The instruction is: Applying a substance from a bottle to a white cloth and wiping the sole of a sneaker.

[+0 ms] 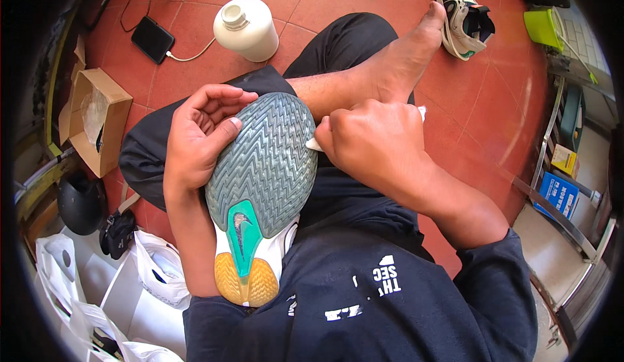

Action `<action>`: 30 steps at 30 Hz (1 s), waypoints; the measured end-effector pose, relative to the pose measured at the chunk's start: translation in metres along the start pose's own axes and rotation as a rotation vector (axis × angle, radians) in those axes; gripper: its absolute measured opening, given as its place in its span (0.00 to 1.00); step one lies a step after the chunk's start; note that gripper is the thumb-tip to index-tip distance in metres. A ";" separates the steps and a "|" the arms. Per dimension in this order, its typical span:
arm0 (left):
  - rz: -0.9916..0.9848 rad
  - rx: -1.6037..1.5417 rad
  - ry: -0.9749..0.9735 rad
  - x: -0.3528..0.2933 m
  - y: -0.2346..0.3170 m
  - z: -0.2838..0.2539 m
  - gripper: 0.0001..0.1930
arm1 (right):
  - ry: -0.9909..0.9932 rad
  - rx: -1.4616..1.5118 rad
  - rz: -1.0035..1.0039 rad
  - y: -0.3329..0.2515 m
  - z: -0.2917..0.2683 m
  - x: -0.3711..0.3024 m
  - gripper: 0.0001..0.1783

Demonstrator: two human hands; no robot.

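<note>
Left grip [195, 134] wraps one shoe [260, 186], sole up, on lap; right grip [374, 144] closed on white cloth [314, 144] at sole edge. Floor: one open cardboard box [97, 118] holding clear plastic, one white jug [247, 29], second shoe [463, 14]

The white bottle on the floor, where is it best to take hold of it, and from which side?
Grip the bottle around its wide body, from the near side. It stands upright and the cap is small.

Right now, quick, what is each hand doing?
Left hand: closed around the upturned shoe, fingers on its grey sole.
Right hand: closed on a small white thing touching the shoe's edge; what it is cannot be told.
</note>
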State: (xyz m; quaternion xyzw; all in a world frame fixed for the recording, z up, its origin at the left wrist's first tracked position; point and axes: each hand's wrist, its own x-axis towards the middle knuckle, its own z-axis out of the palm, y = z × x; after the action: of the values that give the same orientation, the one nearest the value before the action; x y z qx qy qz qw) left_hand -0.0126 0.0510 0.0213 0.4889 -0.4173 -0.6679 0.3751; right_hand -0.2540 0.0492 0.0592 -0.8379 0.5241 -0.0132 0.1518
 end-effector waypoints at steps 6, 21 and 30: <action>-0.014 -0.039 -0.002 0.000 0.000 0.000 0.17 | -0.088 0.019 0.028 -0.003 -0.009 -0.004 0.13; -0.004 -0.011 0.004 -0.001 0.002 0.001 0.16 | -0.243 0.024 0.030 -0.008 -0.013 -0.002 0.13; 0.012 -0.009 -0.009 0.001 0.000 -0.001 0.16 | -0.068 0.062 0.010 -0.007 -0.011 -0.001 0.16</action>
State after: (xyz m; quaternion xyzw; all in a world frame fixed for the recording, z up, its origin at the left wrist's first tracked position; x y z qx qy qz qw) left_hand -0.0121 0.0502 0.0206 0.4818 -0.4186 -0.6698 0.3795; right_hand -0.2506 0.0505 0.0712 -0.8301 0.5222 -0.0001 0.1956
